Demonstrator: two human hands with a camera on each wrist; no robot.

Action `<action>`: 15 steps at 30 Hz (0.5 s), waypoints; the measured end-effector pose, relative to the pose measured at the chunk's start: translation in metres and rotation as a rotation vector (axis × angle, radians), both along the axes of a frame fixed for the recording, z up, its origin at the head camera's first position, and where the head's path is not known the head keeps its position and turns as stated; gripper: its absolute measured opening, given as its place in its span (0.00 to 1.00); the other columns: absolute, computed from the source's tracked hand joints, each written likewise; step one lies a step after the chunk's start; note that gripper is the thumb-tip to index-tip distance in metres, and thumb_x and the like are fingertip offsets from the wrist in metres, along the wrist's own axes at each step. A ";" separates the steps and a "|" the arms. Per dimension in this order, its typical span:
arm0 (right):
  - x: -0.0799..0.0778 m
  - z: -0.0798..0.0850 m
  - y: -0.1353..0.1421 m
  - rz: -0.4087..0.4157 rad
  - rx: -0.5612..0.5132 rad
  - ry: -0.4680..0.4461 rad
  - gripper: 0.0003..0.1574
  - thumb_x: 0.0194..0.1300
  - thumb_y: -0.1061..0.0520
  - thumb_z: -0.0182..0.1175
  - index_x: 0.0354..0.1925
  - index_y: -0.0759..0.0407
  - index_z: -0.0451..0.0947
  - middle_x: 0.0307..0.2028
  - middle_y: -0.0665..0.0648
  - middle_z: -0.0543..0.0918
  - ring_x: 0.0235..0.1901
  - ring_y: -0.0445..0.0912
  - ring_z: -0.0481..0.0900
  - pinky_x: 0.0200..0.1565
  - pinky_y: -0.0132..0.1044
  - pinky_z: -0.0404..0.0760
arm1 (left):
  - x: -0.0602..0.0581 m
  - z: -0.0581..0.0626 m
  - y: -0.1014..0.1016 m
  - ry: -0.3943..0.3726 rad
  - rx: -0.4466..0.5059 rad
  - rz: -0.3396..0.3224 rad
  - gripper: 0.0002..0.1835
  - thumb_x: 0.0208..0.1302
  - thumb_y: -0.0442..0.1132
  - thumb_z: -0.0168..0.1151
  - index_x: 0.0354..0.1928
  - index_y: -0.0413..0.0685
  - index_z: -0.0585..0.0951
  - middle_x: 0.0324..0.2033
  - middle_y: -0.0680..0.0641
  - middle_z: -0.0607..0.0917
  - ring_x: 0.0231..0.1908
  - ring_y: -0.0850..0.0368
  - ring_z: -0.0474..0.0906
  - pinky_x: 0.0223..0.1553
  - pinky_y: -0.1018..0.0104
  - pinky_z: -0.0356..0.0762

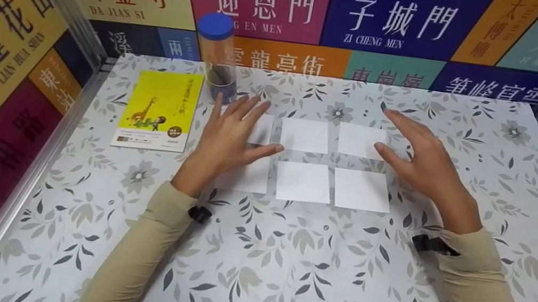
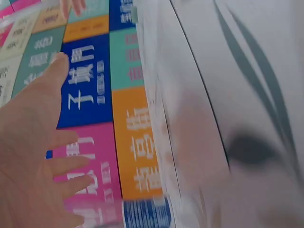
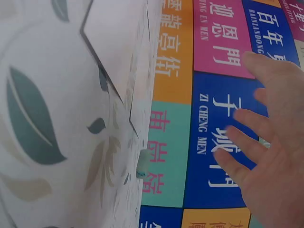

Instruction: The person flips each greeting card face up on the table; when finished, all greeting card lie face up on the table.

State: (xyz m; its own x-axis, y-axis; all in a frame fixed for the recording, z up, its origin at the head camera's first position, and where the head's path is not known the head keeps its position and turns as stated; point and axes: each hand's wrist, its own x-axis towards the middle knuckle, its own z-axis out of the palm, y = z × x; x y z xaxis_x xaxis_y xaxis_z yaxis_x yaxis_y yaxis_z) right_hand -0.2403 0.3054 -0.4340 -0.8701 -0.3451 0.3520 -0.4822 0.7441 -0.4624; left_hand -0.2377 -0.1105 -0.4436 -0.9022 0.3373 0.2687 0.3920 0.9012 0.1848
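Observation:
Several blank white paper cards (image 1: 306, 135) lie in two rows on the tabletop. Over the left-hand cards hovers my left hand (image 1: 229, 136), fingers spread and thumb out to the side, partly hiding them. To the right of the rows is my right hand (image 1: 429, 163), its thumb by the edge of the upper right card (image 1: 360, 139). Both hands hold nothing. The left wrist view shows the left hand (image 2: 33, 156) with parted fingers; in the right wrist view the right hand (image 3: 273, 137) has its fingers extended and apart.
A yellow book (image 1: 160, 107) lies at the back left. Beside it stands a clear tube with a blue cap (image 1: 216, 26), dark items inside. A small pale object (image 3: 142, 164) sits near the table's far side. Panels printed with characters (image 1: 257, 0) enclose the floral-patterned table (image 1: 280, 282).

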 end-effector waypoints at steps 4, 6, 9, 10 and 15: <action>0.002 -0.006 -0.003 0.079 0.021 -0.152 0.32 0.76 0.50 0.69 0.74 0.50 0.78 0.63 0.60 0.88 0.59 0.58 0.86 0.60 0.61 0.85 | 0.000 -0.002 0.023 -0.047 0.058 -0.133 0.48 0.72 0.79 0.53 0.81 0.55 0.71 0.78 0.45 0.75 0.80 0.45 0.68 0.87 0.35 0.41; 0.001 -0.009 -0.002 0.118 0.043 -0.218 0.29 0.75 0.54 0.70 0.70 0.55 0.81 0.54 0.61 0.91 0.52 0.56 0.88 0.56 0.58 0.88 | 0.000 -0.004 0.035 -0.074 0.087 -0.207 0.43 0.74 0.73 0.57 0.78 0.52 0.74 0.75 0.45 0.79 0.77 0.46 0.72 0.86 0.39 0.51; 0.000 -0.014 0.001 0.150 0.089 -0.292 0.29 0.74 0.55 0.71 0.70 0.60 0.80 0.45 0.60 0.91 0.46 0.54 0.87 0.52 0.56 0.87 | 0.001 -0.008 0.053 -0.149 0.127 -0.321 0.37 0.76 0.65 0.63 0.75 0.49 0.78 0.70 0.45 0.83 0.72 0.47 0.78 0.81 0.48 0.67; 0.000 -0.015 0.003 0.153 0.098 -0.313 0.30 0.74 0.54 0.71 0.69 0.60 0.80 0.44 0.60 0.90 0.45 0.54 0.87 0.51 0.56 0.86 | 0.002 -0.009 0.060 -0.190 0.139 -0.359 0.35 0.76 0.63 0.64 0.74 0.47 0.78 0.70 0.45 0.84 0.71 0.48 0.79 0.79 0.51 0.71; 0.001 -0.022 0.009 0.132 0.113 -0.440 0.33 0.69 0.49 0.77 0.63 0.62 0.77 0.46 0.63 0.84 0.46 0.54 0.80 0.50 0.49 0.78 | 0.005 -0.015 0.092 -0.383 0.147 -0.484 0.33 0.76 0.55 0.68 0.74 0.45 0.78 0.69 0.45 0.84 0.70 0.49 0.79 0.75 0.58 0.74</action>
